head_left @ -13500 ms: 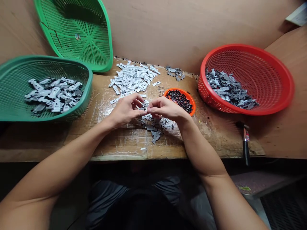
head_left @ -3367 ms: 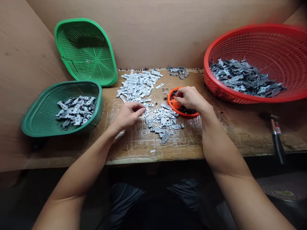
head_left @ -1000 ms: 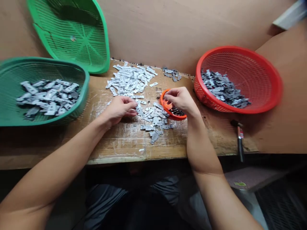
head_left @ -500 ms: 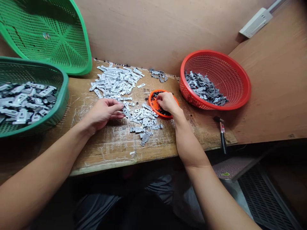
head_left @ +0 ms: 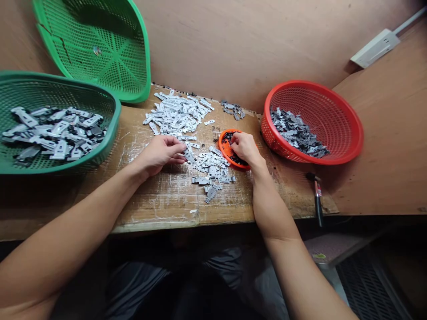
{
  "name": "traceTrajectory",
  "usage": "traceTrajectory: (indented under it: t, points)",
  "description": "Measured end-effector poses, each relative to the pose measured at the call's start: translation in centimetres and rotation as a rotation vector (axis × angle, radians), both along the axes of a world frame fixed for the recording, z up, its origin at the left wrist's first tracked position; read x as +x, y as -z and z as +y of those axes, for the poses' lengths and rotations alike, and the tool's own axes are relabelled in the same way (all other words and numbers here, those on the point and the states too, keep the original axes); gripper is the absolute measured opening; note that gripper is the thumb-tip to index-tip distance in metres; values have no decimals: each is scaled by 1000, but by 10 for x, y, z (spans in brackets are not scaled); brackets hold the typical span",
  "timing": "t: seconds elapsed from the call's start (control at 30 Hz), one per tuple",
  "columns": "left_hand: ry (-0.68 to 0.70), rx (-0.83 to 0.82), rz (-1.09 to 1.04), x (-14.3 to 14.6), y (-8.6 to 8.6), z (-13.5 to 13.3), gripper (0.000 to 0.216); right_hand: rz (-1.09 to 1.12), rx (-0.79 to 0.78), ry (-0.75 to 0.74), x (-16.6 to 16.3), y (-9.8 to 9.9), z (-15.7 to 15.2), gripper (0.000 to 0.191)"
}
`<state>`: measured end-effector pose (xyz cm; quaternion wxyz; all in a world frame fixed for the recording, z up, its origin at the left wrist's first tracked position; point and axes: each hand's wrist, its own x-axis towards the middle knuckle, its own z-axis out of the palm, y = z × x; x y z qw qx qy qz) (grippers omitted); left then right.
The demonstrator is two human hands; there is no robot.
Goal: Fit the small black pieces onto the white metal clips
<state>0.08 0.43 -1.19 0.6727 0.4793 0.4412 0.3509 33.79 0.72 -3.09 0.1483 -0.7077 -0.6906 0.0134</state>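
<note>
Between thumb and fingers, my left hand [head_left: 163, 154] pinches a grey metal hinge piece [head_left: 189, 153], just above the cardboard. My right hand [head_left: 246, 146] has its fingers closed over a shallow orange dish [head_left: 223, 149] of small black parts [head_left: 237, 159]; whether a part is in the fingertips is hidden. Between the hands lies a small pile of grey metal pieces [head_left: 213, 165]. Behind it spreads a larger heap of pale, slotted metal arms [head_left: 180, 113].
A dark green basket [head_left: 115, 120] of assembled pieces stands left, with a bright green basket [head_left: 146, 58] leaning behind. At right are a red basket [head_left: 358, 129] of grey parts and a black-handled hammer [head_left: 318, 202]. A power strip [head_left: 375, 48] hangs on the wall.
The view has turned left, so everything appears shifted to the right. My left hand still holds the metal piece, and my right hand stays at the orange dish.
</note>
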Motion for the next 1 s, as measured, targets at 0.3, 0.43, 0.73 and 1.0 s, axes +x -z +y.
traceTrajectory:
  t: [0.3, 0.43, 0.73, 1.0]
  points:
    - [-9, -45, -54, 2, 5, -1, 25, 917, -104, -294, -54, -38, -31, 31]
    - [17, -85, -83, 4, 6, -3, 24, 1036, -265, -368, -97, -39, -34, 49]
    - [76, -90, -121, 4, 5, -6, 26, 1082, -297, -442, -121, -16, -17, 50]
    - [117, -84, -97, 3, 7, -5, 30, 1102, -405, -404, -122, -14, -15, 49]
